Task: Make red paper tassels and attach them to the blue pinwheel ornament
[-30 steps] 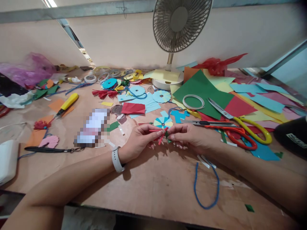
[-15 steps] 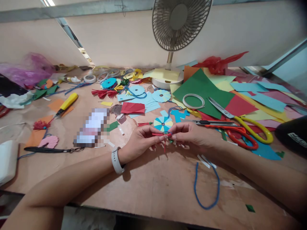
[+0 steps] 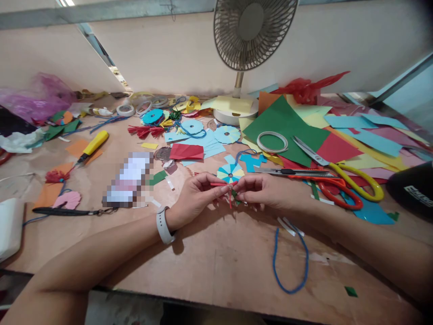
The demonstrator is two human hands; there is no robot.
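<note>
My left hand (image 3: 199, 196), with a pale watch strap on the wrist, pinches thin red paper strips (image 3: 220, 184). Close against it, my right hand (image 3: 260, 190) is closed around a small green piece (image 3: 234, 193) at the strips' right end. One red strip hangs down between the hands. Just beyond the fingertips lies a blue and yellow pleated paper disc (image 3: 230, 173). A loop of blue cord (image 3: 274, 262) rests on the table nearer to me, right of the hands.
Yellow-handled scissors (image 3: 367, 183), orange-handled scissors (image 3: 341, 194) and a cutter (image 3: 291, 172) lie at the right. Behind stands a fan (image 3: 252, 27) among coloured paper sheets (image 3: 287, 128). On the left are a phone (image 3: 130, 178) and a yellow knife (image 3: 95, 143).
The fingers have shifted slightly on the red strips, and the green piece shows more clearly between them. Both hands remain together in nearly the same place.
</note>
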